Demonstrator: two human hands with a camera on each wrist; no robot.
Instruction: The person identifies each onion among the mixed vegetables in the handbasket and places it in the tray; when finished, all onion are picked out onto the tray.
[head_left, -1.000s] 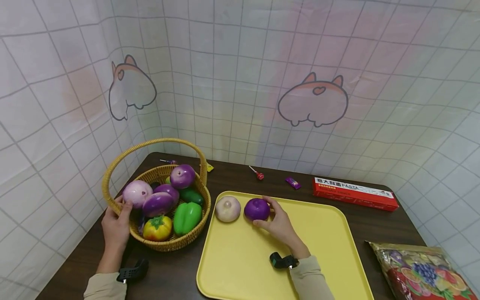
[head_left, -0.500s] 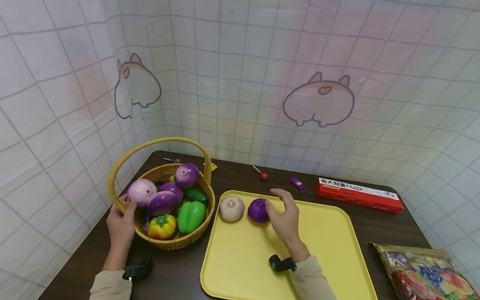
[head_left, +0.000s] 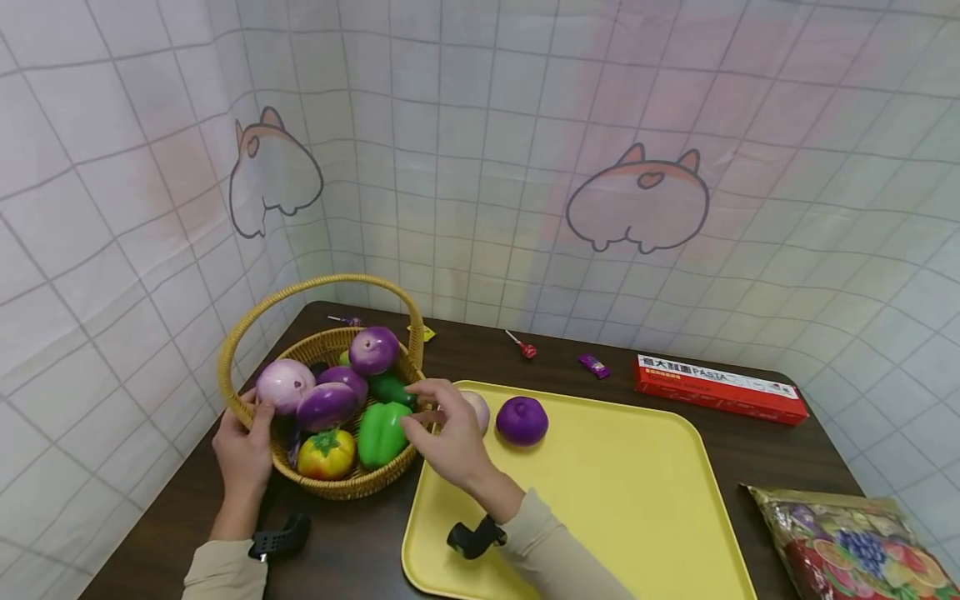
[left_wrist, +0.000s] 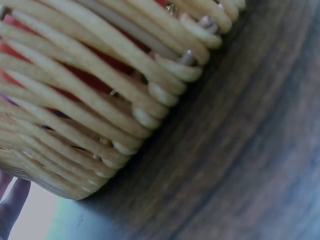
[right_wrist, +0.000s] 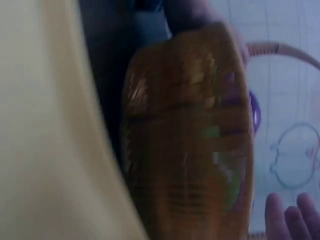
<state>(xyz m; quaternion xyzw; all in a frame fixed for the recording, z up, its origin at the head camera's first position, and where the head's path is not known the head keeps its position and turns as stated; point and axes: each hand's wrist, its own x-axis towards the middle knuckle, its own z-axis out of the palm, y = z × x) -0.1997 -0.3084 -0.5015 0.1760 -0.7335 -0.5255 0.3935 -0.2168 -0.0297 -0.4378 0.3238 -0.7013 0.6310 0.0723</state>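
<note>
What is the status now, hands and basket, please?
Left hand holds the basket rim. Right hand empty, fingers loose, at basket's near edge by the green pepper. Purple onion on yellow tray. Nothing in the way.

I note a round wicker basket [head_left: 352,487] with an arched handle standing upright on the dark table, just left of the yellow tray. It holds purple and pale onions, a yellow-red tomato and a glossy green pepper [head_left: 380,433] lying against its right rim.
</note>
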